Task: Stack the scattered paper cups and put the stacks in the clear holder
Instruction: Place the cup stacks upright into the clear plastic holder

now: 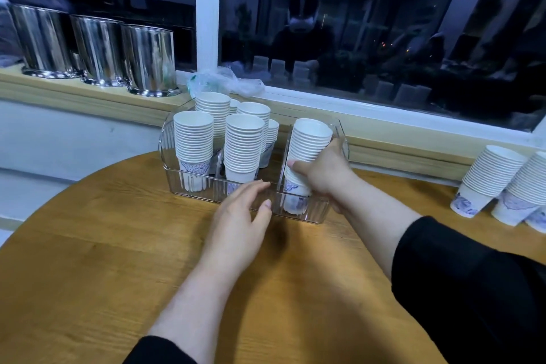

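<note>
Three steel canisters (94,53) stand in a row on the wooden sill (88,94), far left. A crumpled plastic bag (224,83) lies beside them against the white window frame (206,9). Dark glass (384,23) behind, a round wooden table (103,260) in front.

Cup stacks (193,145) in holder (189,186) — two stacks (502,183) right, on table (118,245).

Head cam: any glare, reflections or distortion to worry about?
Head view: the dark window mirrors the room and the cup stacks; bright streaks of glare on the steel canisters; wide-angle bending curves the sill; the clear holder has faint edges; hands and table are evenly lit.
</note>
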The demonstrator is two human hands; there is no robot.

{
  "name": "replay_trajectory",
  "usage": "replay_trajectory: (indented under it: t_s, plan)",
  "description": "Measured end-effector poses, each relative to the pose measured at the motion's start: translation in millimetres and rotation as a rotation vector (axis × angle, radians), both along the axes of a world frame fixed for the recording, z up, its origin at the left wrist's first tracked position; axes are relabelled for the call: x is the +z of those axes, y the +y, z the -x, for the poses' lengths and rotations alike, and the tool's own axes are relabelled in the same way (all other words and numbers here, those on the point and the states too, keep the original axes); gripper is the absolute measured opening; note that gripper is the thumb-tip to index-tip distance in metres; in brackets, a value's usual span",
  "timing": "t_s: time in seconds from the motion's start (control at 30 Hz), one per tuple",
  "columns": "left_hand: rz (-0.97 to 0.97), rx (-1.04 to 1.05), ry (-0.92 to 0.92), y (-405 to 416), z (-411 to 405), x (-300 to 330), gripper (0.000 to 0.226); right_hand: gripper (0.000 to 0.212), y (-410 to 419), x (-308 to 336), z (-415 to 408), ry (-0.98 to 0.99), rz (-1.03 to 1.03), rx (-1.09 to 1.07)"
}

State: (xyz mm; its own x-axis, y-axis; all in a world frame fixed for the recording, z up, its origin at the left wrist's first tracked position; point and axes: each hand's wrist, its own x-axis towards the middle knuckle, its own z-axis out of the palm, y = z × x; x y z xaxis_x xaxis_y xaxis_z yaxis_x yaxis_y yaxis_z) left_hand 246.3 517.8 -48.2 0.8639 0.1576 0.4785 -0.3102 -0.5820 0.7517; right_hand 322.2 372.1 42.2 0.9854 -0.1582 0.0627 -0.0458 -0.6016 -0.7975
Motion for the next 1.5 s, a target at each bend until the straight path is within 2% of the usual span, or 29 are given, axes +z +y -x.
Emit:
replay_trajectory:
  t_s: [0.13, 0.23, 0.33, 0.4, 0.47, 0.53, 0.67, 0.83, 0.97, 1.13, 1.33, 1.4, 1.5]
  plan:
    - [-0.015, 0.010, -0.029, -1.7, 0.7, -0.9, 0.031, 0.085, -0.6, 1.8, 7.5, -0.044, -0.016, 0.031]
    - [0.019, 0.023, -0.029, -5.5, 6.8, 0.7, 0.036, 0.077, -9.1, 8.4, 25.9, -0.148, 0.014, 0.098]
    - [0.103, 0.020, -0.043, -17.8, 12.8, 2.6, 0.035, 0.060, -39.0, 11.3, 62.7, -0.340, 0.004, 0.174]
    - [0.169, -0.001, -0.045, -33.7, 15.6, 1.6, 0.030, 0.039, -72.0, 5.2, 96.0, -0.451, -0.014, 0.159]
    - [0.192, -0.066, 0.004, -61.1, 17.9, -3.3, 0.021, 0.021, -118.9, -14.8, 120.6, -0.448, -0.027, 0.070]
    - [0.203, -0.172, 0.098, -93.5, 19.6, -10.3, 0.026, 0.017, -172.9, -46.1, 125.9, -0.362, -0.035, -0.032]
    - [0.250, -0.321, 0.216, -178.5, 10.7, -18.8, 0.032, 0.024, -283.4, -91.4, 121.1, -0.222, -0.026, -0.218]
    - [0.319, -0.438, 0.304, -275.1, -13.4, -14.7, 0.046, 0.038, -367.8, -102.3, 98.1, -0.287, -0.082, -0.343]
    - [0.297, -0.464, 0.300, -335.4, -45.0, -15.2, 0.063, 0.057, -402.7, -107.9, 60.3, -0.356, -0.072, -0.346]
    - [0.296, -0.430, 0.281, -394.2, -99.8, -18.9, 0.090, 0.067, -436.2, -113.4, 10.8, -0.460, -0.092, -0.501]
    - [0.305, -0.446, 0.243, -453.4, -160.4, -17.3, 0.115, 0.068, -456.9, -125.0, -42.1, -0.441, -0.181, -0.507]
    - [0.302, -0.446, 0.208, -463.3, -172.1, -15.6, 0.111, 0.067, -458.7, -126.4, -54.5, -0.453, -0.223, -0.522]
    - [0.318, -0.449, 0.153, -472.6, -180.8, -12.1, 0.086, 0.073, -459.7, -121.9, -67.4, -0.485, -0.294, -0.548]
